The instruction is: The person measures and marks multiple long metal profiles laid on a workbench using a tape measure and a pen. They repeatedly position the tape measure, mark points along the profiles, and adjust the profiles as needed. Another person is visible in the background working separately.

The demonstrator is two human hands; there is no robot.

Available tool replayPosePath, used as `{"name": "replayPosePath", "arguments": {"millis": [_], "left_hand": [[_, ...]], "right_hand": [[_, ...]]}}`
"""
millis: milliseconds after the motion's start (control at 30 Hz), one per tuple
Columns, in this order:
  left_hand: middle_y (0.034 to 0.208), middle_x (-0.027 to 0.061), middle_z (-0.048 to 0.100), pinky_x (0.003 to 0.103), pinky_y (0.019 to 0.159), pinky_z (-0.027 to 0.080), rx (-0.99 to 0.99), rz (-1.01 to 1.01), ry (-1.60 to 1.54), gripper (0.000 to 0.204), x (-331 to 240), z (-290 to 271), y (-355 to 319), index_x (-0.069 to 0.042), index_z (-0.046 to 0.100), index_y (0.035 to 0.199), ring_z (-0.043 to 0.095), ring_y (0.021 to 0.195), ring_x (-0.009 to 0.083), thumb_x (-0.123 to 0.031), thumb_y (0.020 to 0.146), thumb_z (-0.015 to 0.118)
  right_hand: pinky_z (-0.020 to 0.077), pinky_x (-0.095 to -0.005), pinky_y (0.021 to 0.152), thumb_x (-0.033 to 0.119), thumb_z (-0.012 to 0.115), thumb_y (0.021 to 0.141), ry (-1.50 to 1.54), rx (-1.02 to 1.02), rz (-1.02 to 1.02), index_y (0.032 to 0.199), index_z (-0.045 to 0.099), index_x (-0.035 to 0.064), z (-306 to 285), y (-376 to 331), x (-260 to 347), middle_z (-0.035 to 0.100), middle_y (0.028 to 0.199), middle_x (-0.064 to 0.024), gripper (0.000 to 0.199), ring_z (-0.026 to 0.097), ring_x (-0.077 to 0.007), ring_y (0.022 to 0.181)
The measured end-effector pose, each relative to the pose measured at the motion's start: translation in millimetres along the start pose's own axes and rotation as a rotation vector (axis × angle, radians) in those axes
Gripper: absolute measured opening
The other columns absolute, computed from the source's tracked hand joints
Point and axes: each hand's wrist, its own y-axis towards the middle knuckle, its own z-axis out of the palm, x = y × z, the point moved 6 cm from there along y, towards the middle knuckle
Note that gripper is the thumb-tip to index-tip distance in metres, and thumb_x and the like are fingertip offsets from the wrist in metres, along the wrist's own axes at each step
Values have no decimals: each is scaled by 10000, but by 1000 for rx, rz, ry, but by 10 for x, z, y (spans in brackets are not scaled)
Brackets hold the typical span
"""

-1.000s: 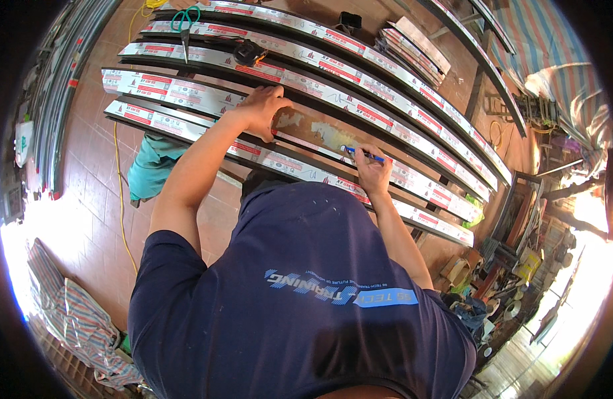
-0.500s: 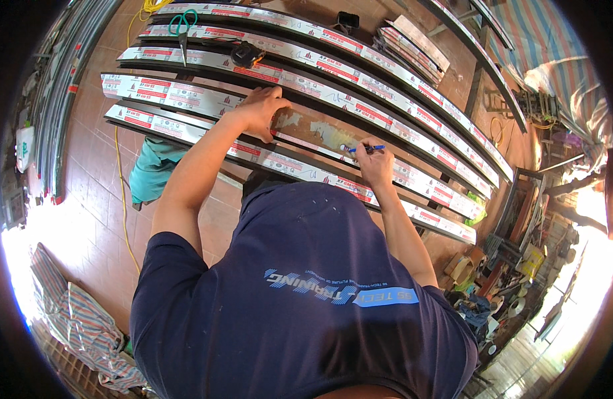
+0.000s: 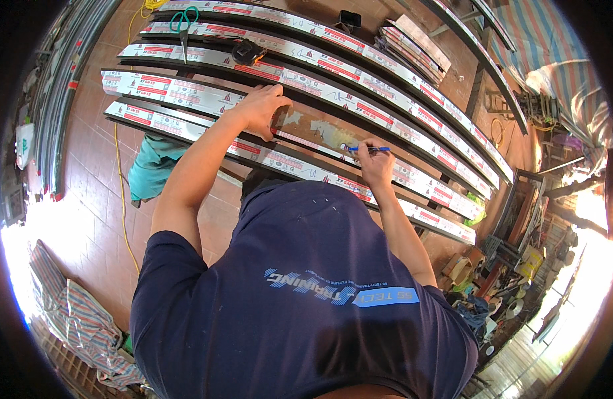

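Several long metal profiles lie side by side in front of me, faced with white and red printed film. On one of the nearer profiles rests a brown board with worn pale patches. My left hand is closed over the board's left end, thumb on the near side and fingers on the far side. Between the fingers of my right hand is a blue pen, its tip pointing left at the board's right part. Exactly what the tip touches is too small to tell.
Green-handled scissors and a black tape measure lie across the farther profiles. A teal cloth hangs below the profiles' left end. Dark bars line the left side; cardboard boxes and clutter stand at right.
The blue pen has tilted slightly to lie more level in my right hand. Both hands keep nearly the same place, and the profiles have not visibly moved.
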Motion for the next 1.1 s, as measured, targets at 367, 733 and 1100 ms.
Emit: {"name": "replayPosePath", "arguments": {"millis": [367,733,1100], "left_hand": [[1366,127,626,487,1176,463,9,16,9,1085,7,-11,13,-169,719,1540,612,1365,356,-308,524,1072],[1316,103,595,468,1156,470,-17,28,2,1101,6,-1,9,-156,712,1540,615,1317,344,-271,505,1071],[1340,103,609,463,1178,457,10,-13,-6,1098,-10,-18,6,-153,729,1536,616,1341,335,-264,499,1074]], "right_hand": [[600,-384,748,302,796,1053,-30,21,-46,1047,841,50,10,27,84,799,822,-94,256,756,-184,757],[606,-376,767,301,785,1071,0,5,-19,1084,833,66,70,-20,52,814,866,-101,240,761,-188,783],[612,-392,795,317,768,1067,-40,61,-40,1079,828,38,83,80,117,822,896,-117,285,783,-219,821]]}}
